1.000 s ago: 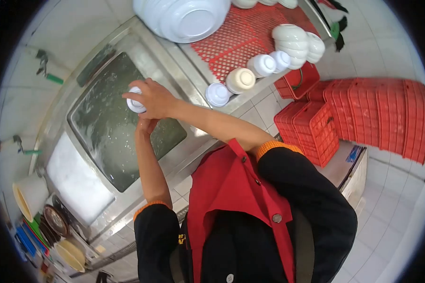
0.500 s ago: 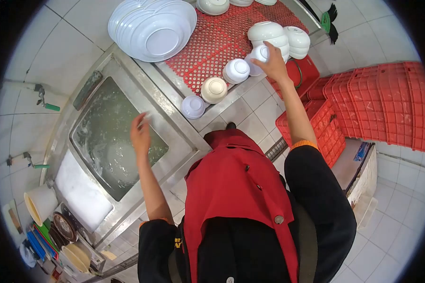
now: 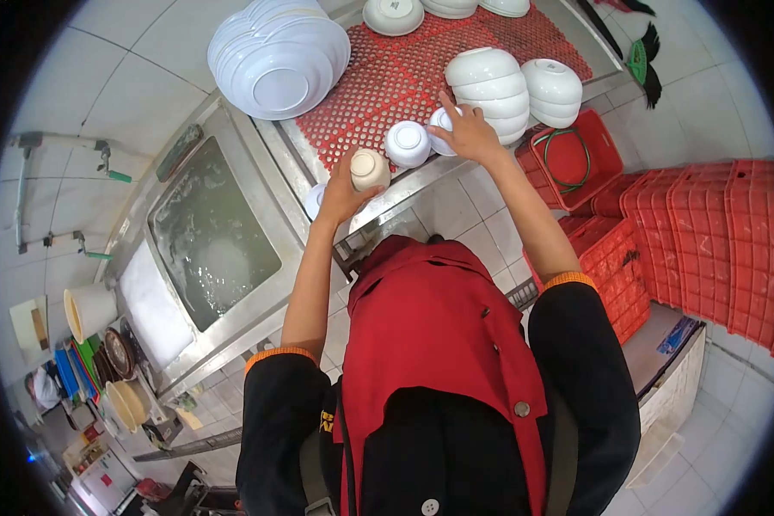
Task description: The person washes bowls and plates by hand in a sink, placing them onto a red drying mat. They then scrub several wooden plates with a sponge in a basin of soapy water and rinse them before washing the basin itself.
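My left hand (image 3: 342,196) is closed around an upturned cream bowl (image 3: 369,168), its thumb on the near side and its fingers on the far side. Partly hidden behind that hand is a small white bowl (image 3: 315,200). Fingers and thumb of my right hand (image 3: 468,135) grip another small upturned white bowl (image 3: 442,125), partly covered by the hand. Between my hands stand upturned white cups or small bowls (image 3: 407,143). All of these rest along the near edge of the red perforated mat (image 3: 361,95).
Larger white bowls are stacked upside down (image 3: 488,90) beside my right hand. Overlapping white plates (image 3: 279,86) lean at the back left. A water-filled sink (image 3: 219,245) lies to the left. Red crates (image 3: 697,241) and a red basket with a green hose (image 3: 606,150) are right.
My left hand has moved from over the sink to the cream bowl and taken hold of it. My right hand has lowered its small white bowl at the counter's edge. The view has shifted.
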Tool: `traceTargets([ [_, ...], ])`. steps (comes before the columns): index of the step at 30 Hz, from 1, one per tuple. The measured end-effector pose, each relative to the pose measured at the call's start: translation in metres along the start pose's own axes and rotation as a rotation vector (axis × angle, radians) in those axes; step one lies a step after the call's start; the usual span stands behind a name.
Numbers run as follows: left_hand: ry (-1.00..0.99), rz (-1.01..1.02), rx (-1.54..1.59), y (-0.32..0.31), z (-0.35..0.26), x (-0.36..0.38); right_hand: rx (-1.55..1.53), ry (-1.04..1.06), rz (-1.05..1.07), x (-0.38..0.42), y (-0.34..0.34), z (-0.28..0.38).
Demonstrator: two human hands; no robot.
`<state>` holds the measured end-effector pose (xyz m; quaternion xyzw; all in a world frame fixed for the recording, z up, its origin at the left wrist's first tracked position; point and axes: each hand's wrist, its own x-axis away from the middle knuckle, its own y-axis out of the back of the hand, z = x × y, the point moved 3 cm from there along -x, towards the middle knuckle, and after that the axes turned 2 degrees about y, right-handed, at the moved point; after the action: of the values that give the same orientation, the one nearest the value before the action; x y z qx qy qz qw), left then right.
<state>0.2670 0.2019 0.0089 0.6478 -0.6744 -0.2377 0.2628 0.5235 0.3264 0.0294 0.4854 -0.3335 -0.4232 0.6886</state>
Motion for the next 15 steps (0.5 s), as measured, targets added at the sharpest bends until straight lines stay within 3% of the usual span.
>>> traceTargets([
  [5,0.036,-0.053,0.036,-0.012,0.000,0.003,0.008,0.062,0.008,-0.001,0.000,-0.004],
  [10,0.029,-0.050,-0.002,-0.010,-0.005,0.005,-0.071,0.138,-0.126,0.009,0.021,0.000],
  [12,-0.032,-0.153,-0.052,0.002,-0.013,0.014,-0.138,0.328,-0.196,0.018,0.041,0.001],
  [14,0.032,-0.323,0.060,0.037,-0.012,0.034,-0.398,0.166,-0.181,0.044,0.069,0.014],
  [15,0.034,-0.502,0.018,0.054,0.007,0.046,-0.600,-0.012,-0.102,0.056,0.079,0.025],
])
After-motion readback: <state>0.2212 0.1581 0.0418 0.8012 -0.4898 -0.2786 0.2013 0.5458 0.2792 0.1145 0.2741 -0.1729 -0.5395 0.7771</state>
